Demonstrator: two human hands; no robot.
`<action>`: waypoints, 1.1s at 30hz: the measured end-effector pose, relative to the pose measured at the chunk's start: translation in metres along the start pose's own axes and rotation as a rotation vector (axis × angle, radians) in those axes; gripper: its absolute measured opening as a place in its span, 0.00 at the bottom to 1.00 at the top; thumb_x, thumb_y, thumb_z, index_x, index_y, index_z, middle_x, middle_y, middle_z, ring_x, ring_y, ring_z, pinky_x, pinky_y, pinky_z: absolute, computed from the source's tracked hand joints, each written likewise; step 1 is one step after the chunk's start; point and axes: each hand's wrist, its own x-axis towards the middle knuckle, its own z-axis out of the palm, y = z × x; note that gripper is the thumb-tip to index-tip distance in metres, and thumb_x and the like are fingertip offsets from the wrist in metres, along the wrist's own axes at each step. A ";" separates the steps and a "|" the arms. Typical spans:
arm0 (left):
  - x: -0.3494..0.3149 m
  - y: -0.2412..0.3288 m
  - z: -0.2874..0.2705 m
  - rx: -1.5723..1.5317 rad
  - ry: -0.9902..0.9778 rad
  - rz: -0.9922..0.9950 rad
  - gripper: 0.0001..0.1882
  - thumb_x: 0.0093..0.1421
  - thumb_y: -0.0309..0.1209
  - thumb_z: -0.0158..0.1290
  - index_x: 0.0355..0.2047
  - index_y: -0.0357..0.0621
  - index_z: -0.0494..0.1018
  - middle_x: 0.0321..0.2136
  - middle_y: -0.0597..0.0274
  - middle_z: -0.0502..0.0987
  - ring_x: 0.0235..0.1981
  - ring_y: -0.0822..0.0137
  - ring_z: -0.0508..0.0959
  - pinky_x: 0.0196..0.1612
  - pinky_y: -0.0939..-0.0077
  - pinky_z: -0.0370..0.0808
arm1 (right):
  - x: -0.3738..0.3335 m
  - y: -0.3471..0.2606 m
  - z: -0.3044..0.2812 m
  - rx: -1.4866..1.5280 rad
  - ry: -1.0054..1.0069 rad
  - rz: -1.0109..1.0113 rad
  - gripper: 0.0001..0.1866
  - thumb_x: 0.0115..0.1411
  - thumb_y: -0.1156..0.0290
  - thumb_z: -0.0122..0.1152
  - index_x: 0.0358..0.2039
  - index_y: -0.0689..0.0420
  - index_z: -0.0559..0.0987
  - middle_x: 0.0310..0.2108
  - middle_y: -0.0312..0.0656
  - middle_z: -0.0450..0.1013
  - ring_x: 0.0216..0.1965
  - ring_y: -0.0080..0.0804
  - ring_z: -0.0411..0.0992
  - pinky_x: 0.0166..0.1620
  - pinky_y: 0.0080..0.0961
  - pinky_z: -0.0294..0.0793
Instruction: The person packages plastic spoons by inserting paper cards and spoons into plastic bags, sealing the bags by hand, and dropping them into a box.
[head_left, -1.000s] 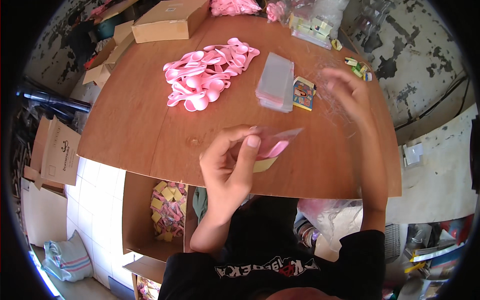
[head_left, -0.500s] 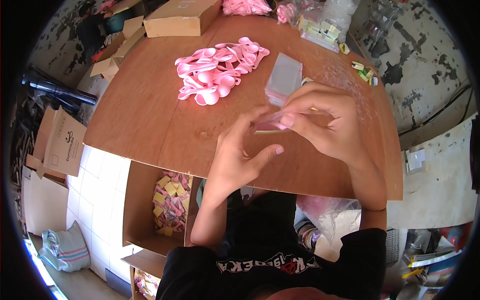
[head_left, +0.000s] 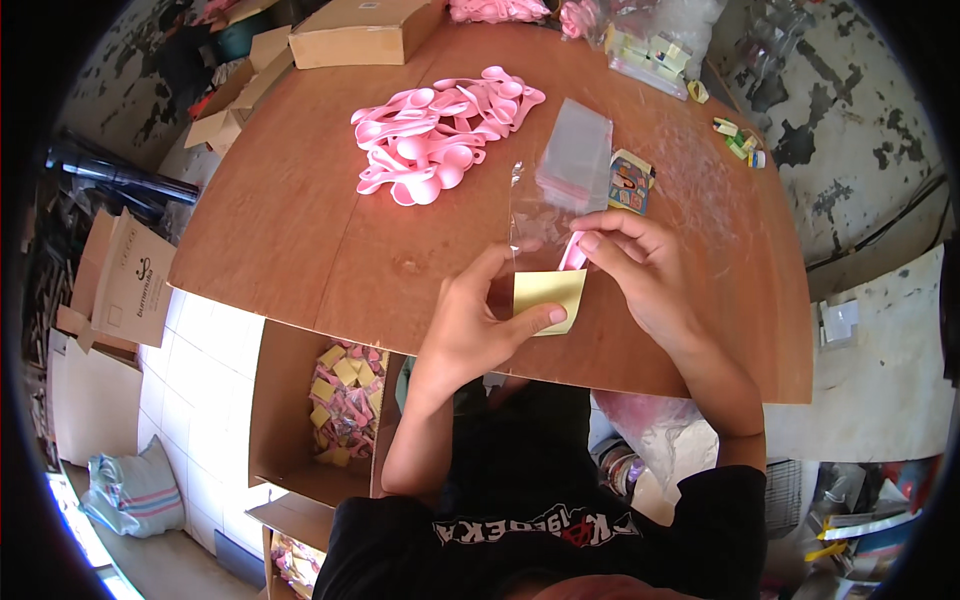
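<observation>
My left hand (head_left: 468, 322) is closed on a pale yellow card (head_left: 540, 292), thumb across its front. Above the card a clear plastic bag (head_left: 535, 220) sticks up; whether the card lies inside it I cannot tell. My right hand (head_left: 648, 268) pinches a pink plastic spoon (head_left: 573, 252) at the card's upper right edge, its lower part hidden by the card. Beyond my hands lies a stack of clear plastic bags (head_left: 577, 150), with a small printed card (head_left: 631, 182) at its right. A heap of pink spoons (head_left: 440, 140) spreads over the table farther left.
The brown wooden table (head_left: 300, 230) has a cardboard box (head_left: 365, 35) at its back edge. Small cards in clear plastic (head_left: 648, 60) lie at the back right. Below the table's front edge, an open carton (head_left: 285, 410) contains packed pink and yellow pieces. White tiles cover the floor.
The yellow card has turned to face up between my hands, and the clear bag now stands out above it. My right hand has shifted slightly down, uncovering the small printed card.
</observation>
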 end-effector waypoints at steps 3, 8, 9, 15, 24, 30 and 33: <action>0.005 -0.005 -0.001 -0.260 0.076 0.081 0.19 0.62 0.24 0.57 0.52 0.29 0.70 0.43 0.53 0.80 0.42 0.70 0.79 0.45 0.75 0.78 | -0.002 0.010 -0.002 -0.001 0.000 0.012 0.10 0.64 0.74 0.59 0.44 0.64 0.79 0.37 0.38 0.77 0.39 0.21 0.75 0.42 0.19 0.75; 0.013 -0.003 -0.006 -0.221 0.151 0.068 0.12 0.64 0.23 0.55 0.46 0.29 0.74 0.37 0.54 0.82 0.37 0.69 0.81 0.42 0.76 0.79 | -0.006 0.013 0.000 0.019 0.023 0.046 0.11 0.64 0.72 0.61 0.44 0.64 0.79 0.40 0.40 0.78 0.40 0.22 0.76 0.41 0.19 0.77; 0.014 -0.003 -0.006 -0.172 0.167 0.066 0.10 0.64 0.22 0.54 0.44 0.30 0.75 0.36 0.53 0.82 0.36 0.66 0.82 0.41 0.74 0.80 | -0.006 0.014 -0.001 0.023 0.027 0.050 0.11 0.64 0.72 0.61 0.44 0.64 0.79 0.40 0.40 0.78 0.40 0.22 0.76 0.41 0.19 0.77; 0.016 -0.009 -0.009 -0.119 0.166 0.096 0.10 0.63 0.21 0.56 0.44 0.30 0.77 0.36 0.54 0.82 0.36 0.68 0.83 0.40 0.78 0.81 | -0.006 0.030 -0.004 0.130 0.049 0.017 0.11 0.63 0.73 0.62 0.44 0.64 0.79 0.41 0.42 0.78 0.41 0.26 0.77 0.41 0.23 0.80; 0.011 -0.009 -0.025 -0.167 0.049 0.155 0.11 0.63 0.18 0.53 0.45 0.33 0.78 0.38 0.53 0.82 0.38 0.67 0.82 0.41 0.77 0.80 | -0.001 0.031 -0.015 0.192 -0.150 0.018 0.08 0.62 0.78 0.61 0.41 0.65 0.80 0.39 0.45 0.78 0.39 0.28 0.78 0.38 0.22 0.80; 0.012 -0.013 -0.030 -0.101 -0.010 0.217 0.12 0.61 0.12 0.48 0.41 0.32 0.79 0.39 0.54 0.82 0.40 0.68 0.81 0.45 0.77 0.76 | 0.008 0.035 -0.025 0.021 -0.276 -0.251 0.07 0.61 0.84 0.59 0.38 0.66 0.82 0.39 0.46 0.78 0.39 0.28 0.78 0.40 0.21 0.79; 0.011 -0.012 -0.031 -0.085 -0.008 0.208 0.13 0.60 0.11 0.47 0.40 0.31 0.79 0.39 0.53 0.82 0.40 0.68 0.81 0.45 0.76 0.76 | 0.008 0.031 -0.028 0.019 -0.336 -0.234 0.08 0.61 0.86 0.57 0.38 0.66 0.82 0.39 0.46 0.78 0.39 0.29 0.78 0.40 0.21 0.79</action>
